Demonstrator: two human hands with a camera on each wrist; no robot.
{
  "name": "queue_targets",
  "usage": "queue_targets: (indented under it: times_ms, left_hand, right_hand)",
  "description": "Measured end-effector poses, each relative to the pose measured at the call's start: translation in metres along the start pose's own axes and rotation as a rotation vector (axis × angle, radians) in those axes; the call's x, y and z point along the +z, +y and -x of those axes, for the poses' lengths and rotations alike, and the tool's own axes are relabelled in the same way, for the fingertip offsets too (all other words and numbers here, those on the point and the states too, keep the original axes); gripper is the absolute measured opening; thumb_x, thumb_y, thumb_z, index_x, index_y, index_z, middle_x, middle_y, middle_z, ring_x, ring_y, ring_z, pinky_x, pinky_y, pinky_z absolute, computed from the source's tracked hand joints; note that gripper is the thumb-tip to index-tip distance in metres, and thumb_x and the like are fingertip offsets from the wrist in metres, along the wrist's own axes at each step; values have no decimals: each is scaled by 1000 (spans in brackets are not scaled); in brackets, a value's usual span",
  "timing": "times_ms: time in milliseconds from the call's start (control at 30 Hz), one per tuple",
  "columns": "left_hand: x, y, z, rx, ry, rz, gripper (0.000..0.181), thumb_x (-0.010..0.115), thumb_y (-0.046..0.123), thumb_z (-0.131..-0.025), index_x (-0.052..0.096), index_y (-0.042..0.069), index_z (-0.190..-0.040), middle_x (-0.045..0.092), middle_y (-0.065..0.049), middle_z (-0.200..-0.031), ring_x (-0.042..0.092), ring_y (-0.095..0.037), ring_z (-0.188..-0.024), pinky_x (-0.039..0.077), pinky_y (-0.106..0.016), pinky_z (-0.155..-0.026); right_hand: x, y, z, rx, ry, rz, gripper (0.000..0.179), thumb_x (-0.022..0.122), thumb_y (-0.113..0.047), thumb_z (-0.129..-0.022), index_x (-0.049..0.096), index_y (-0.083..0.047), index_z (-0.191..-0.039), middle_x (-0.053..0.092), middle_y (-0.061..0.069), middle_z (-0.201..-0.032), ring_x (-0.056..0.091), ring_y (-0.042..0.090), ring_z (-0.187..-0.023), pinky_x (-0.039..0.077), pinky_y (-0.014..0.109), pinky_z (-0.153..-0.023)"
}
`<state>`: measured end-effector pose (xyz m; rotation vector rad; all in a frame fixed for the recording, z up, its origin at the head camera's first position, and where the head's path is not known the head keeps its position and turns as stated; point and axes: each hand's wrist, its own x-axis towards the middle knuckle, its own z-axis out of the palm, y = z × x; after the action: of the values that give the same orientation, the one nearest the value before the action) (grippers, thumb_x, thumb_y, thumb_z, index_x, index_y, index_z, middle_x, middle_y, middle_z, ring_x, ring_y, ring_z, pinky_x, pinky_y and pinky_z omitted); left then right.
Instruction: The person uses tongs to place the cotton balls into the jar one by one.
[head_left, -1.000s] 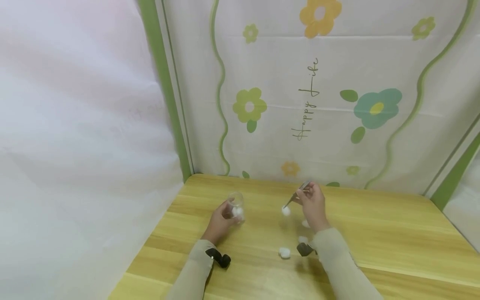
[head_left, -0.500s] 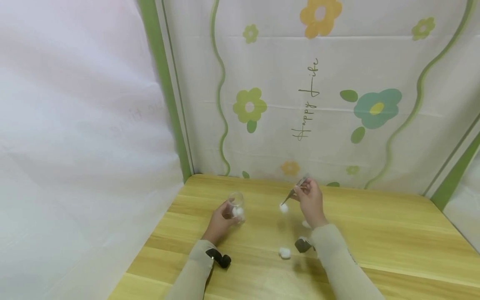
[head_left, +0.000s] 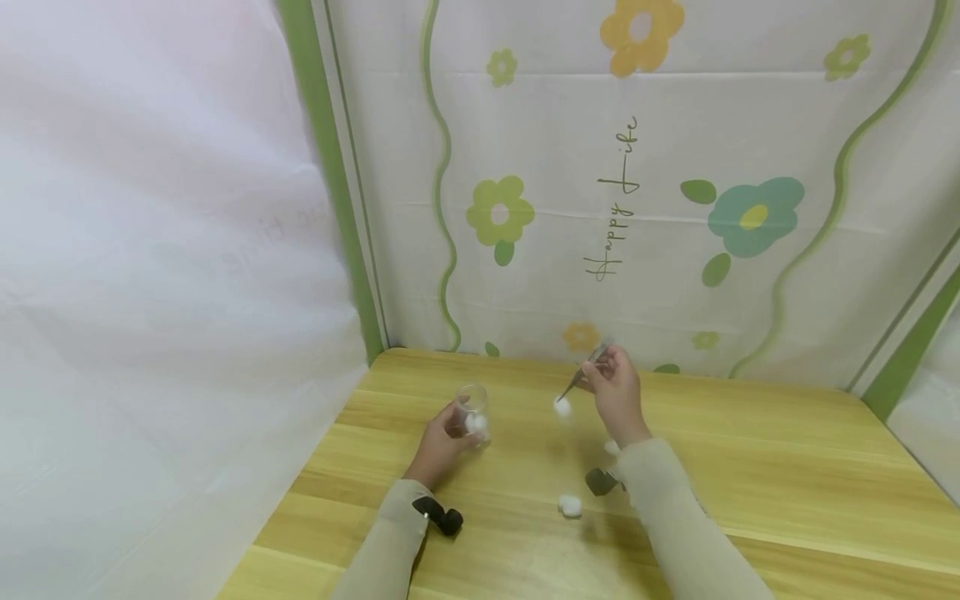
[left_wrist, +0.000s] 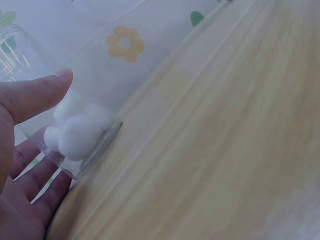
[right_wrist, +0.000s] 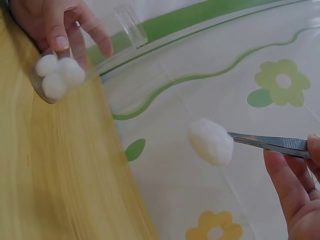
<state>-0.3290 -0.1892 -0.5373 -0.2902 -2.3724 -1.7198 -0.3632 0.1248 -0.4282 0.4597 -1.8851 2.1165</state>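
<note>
My left hand [head_left: 441,443] grips a clear glass jar [head_left: 472,398] on the left part of the table, thumb on one side and fingers on the other. Several white cotton balls [left_wrist: 80,136] lie at the jar's bottom, and its mouth is uncovered. Metal tweezers [right_wrist: 272,143] are pinched between the thumb and fingers of my right hand [head_left: 619,398]. Their tips hold one cotton ball [right_wrist: 211,141] in the air, to the right of the jar. Another cotton ball [head_left: 570,506] rests on the table in front, and one more [head_left: 612,447] is partly hidden by my right wrist.
The wooden table [head_left: 787,467] runs back to a white curtain [head_left: 555,167] printed with flowers and lettering. A plain white curtain [head_left: 165,292] borders the left side. Black wrist cameras [head_left: 600,482] stick out from both sleeves.
My right hand has moved up and to the left, carrying the cotton ball in the tweezers closer to the jar. My left hand and the jar have stayed in place.
</note>
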Motion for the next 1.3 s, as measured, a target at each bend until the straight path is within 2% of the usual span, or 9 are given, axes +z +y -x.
queue_targets:
  times_ms: [200, 500, 600, 833, 933, 1100, 1300]
  left_hand:
    - [0, 2, 1, -7, 0, 6, 76, 82, 32, -78, 47, 17, -144, 63, -5, -118, 60, -24, -104, 49, -44, -91]
    - [0, 0, -1, 13, -7, 11, 75, 83, 32, -78, 48, 19, -143, 63, -5, -116, 60, -24, -104, 50, -42, -90]
    - [-1, 0, -1, 17, -7, 16, 75, 83, 32, -78, 48, 20, -144, 63, -4, -116, 61, -24, -104, 50, -43, -90]
    - [0, -1, 0, 6, -6, 42, 73, 83, 31, -78, 49, 24, -142, 63, -3, -115, 60, -23, -104, 50, -40, -90]
    - [0, -3, 0, 3, -8, 49, 74, 83, 28, -78, 48, 22, -143, 63, -4, -116, 60, -23, -104, 50, -40, -90]
    - [0, -4, -1, 3, -7, 44, 76, 82, 24, -79, 45, 19, -145, 62, -5, -118, 60, -24, -105, 50, -41, -91]
    - [0, -4, -4, -2, -9, 44, 78, 83, 27, -77, 46, 16, -145, 63, -3, -116, 60, -23, -104, 50, -40, -91]
  right_hand:
    - [5, -6, -4, -16, -9, -10, 26, 56, 1, -97, 44, 1, -121, 55, 16, -110, 61, 20, -94, 55, 35, -83]
    - [11, -10, -10, -34, -20, -29, 25, 58, -2, -96, 46, -1, -118, 55, 16, -109, 56, 44, -103, 55, 35, -82]
    - [13, -11, -12, -33, -21, -45, 25, 58, -2, -96, 47, -2, -118, 56, 15, -111, 56, 43, -103, 55, 36, -82]
    - [20, -12, -15, -33, -24, -55, 24, 59, -1, -96, 48, -3, -117, 55, 15, -110, 61, 24, -96, 55, 35, -82]
    - [24, -13, -16, -44, -30, -53, 25, 59, 0, -96, 48, -3, -118, 55, 15, -110, 61, 25, -96, 55, 35, -81]
    - [30, -15, -16, -51, -38, -61, 25, 59, 0, -96, 48, -2, -118, 55, 15, -109, 60, 34, -100, 55, 36, -81]
    - [39, -17, -18, -72, -50, -79, 23, 58, 1, -95, 49, -2, -116, 57, 16, -109, 62, 25, -96, 55, 37, -82]
